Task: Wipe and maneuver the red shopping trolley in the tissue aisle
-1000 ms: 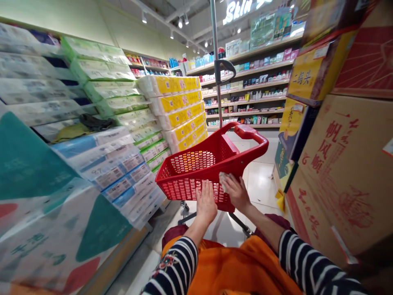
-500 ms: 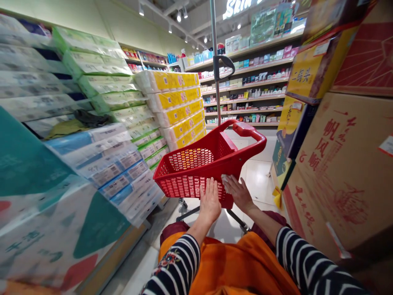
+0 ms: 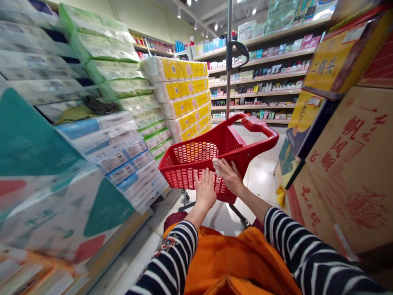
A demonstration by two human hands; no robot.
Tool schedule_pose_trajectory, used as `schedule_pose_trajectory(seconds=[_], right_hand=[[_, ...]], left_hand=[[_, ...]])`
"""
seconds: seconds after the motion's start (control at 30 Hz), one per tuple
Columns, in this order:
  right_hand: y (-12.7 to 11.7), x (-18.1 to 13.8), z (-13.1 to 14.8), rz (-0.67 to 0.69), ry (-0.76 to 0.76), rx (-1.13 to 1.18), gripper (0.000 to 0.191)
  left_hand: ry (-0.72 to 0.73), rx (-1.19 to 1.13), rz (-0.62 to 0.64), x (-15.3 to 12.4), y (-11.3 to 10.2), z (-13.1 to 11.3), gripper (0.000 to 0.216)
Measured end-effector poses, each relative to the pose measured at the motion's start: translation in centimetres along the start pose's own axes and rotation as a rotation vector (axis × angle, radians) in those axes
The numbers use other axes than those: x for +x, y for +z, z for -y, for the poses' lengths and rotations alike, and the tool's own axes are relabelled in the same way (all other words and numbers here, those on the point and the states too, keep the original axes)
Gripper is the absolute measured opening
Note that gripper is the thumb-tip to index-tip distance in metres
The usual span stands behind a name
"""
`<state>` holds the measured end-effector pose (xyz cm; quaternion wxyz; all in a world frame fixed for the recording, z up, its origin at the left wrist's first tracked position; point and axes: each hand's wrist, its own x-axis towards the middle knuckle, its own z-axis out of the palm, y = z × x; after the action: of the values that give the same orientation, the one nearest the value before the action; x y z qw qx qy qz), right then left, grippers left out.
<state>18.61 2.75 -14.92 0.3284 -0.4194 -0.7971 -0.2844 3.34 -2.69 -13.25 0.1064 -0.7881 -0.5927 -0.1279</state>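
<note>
In front of me stands a red plastic shopping cart (image 3: 229,164) with a perforated basket. My left hand (image 3: 206,191) lies flat against the near side of the basket, fingers stretched out and holding nothing. Just to its right and a little higher, my right hand (image 3: 229,177) presses a white wipe (image 3: 216,164) against the basket's side below the rim. Only a small part of the wipe shows beyond the fingertips; the palm and fingers cover the rest.
Packs of paper tissue (image 3: 124,159) are stacked along the left. Yellow-and-white paper packs (image 3: 184,96) rise behind the cart. Cardboard boxes (image 3: 353,164) line the right side. A metal pole (image 3: 228,90) stands beyond the cart, before shelves of small goods (image 3: 264,88).
My right hand has slid the wipe leftward and up along the basket's side, closer to my left hand. The left hand stays flat on the basket. The view has tilted down slightly.
</note>
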Motion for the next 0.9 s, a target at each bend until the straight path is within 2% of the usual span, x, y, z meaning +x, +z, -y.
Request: schedule_pose_trajectory(seconds=[0.13,0.23,0.3,0.4,0.53,0.63,0.8,0.9], right_hand=[[2.2,-5.1,1.8,0.143,-0.155,0.042,0.047],[2.3,-6.7,2.0,0.191,-0.251,0.081,0.047],[1.7,-5.5,1.9,0.169,-0.224,0.082,0.049],[1.0,-1.1,1.8,0.066,-0.123,0.069,0.050],[2.1,3.6,2.6,-0.039,-0.085,0.079,0.048],[3.9,3.4,3.9,0.034,-0.158,0.118,0.048],[6.3,-0.2,5.5,0.227,-0.319,0.193,0.052],[6.3,-0.2,6.0,0.225,-0.377,0.230,0.052]], left_hand=[[-0.002,0.008,0.016,-1.1,1.3,1.1,0.071],[-0.015,0.003,0.034,-1.3,1.9,1.8,0.072],[-0.040,0.000,0.033,-1.1,2.0,2.4,0.072],[-0.093,0.007,0.032,-0.5,1.6,3.3,0.072],[-0.131,0.021,0.016,-0.2,1.0,4.5,0.071],[-0.158,0.029,0.024,-0.6,1.0,5.3,0.070],[-0.175,0.036,0.064,-1.7,1.6,6.9,0.072],[-0.192,0.042,0.080,-2.0,1.9,8.0,0.075]])
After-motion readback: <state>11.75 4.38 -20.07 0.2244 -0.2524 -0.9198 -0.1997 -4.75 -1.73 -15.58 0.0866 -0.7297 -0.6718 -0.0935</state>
